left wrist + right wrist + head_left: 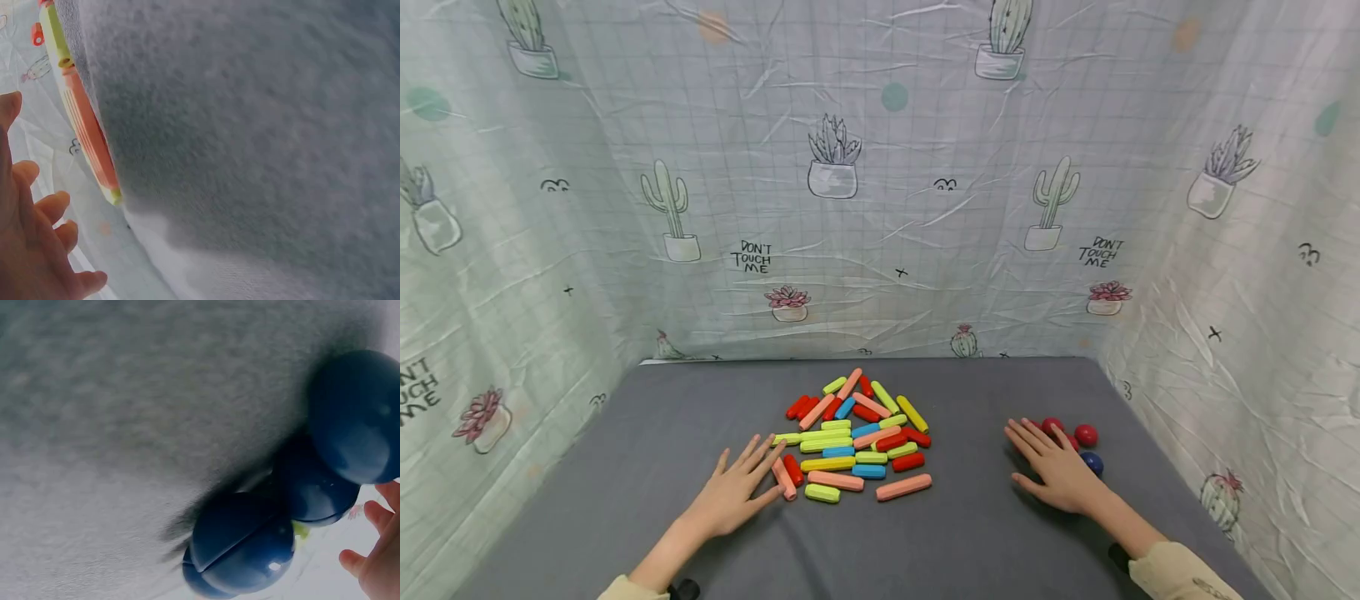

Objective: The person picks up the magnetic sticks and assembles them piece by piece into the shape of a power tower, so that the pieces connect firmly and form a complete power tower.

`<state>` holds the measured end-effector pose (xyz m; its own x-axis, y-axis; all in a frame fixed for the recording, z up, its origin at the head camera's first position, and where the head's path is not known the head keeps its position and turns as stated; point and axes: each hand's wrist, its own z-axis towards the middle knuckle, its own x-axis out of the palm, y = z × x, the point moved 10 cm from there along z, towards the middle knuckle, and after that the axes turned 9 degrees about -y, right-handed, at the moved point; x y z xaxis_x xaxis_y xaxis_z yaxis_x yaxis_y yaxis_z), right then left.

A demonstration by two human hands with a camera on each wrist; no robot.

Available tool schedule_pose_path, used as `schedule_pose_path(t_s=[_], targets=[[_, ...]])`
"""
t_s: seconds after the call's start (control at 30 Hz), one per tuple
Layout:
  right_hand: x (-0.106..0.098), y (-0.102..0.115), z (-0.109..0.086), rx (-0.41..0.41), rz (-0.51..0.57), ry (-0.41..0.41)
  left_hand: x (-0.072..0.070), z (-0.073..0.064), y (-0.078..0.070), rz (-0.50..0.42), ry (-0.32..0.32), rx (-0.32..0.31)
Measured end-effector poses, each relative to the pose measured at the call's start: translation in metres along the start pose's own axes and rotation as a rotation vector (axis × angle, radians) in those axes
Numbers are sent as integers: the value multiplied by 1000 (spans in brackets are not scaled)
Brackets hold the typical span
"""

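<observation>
Sleeved left hand point(735, 490) | fingers spread | beside sticks point(826, 445) | right hand point(1058, 473) likewise | apparently beside balls point(1086, 435)

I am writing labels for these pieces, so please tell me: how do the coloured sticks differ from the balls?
Shape: the coloured sticks are long and narrow, while the balls are round. Number: the sticks are many, the visible balls only a few. Colour: in the head view, the sticks include yellow and salmon, but the balls show only red and blue. Both groups lie on the grey table.
</observation>
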<state>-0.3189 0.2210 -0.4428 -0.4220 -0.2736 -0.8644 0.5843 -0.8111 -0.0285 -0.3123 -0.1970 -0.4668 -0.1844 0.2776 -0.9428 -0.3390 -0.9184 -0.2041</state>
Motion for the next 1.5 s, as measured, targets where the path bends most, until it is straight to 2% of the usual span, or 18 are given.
schedule_pose_path(t_s=[0.2,0.37,0.53,0.73,0.93,1.1,1.33,1.5], targets=[[-5,-5,-2,8,-23,-25,-3,7,-8,-16,-18,12],[-11,-8,-3,-1,-31,-72,-3,15,-25,-42,-32,55],[-11,-10,-5,-4,-38,-72,-2,25,-52,-68,-49,148],[-9,-17,-6,37,-40,-36,-4,44,-90,-105,-101,291],[-10,-19,-3,45,-43,-51,3,64,-118,-40,-155,389],[-10,-16,0,43,-42,-53,13,74,-138,0,-187,458],[-8,-18,1,68,-43,-27,27,86,-156,68,-184,496],[-9,-20,1,63,-43,-37,33,94,-167,116,-227,521]])
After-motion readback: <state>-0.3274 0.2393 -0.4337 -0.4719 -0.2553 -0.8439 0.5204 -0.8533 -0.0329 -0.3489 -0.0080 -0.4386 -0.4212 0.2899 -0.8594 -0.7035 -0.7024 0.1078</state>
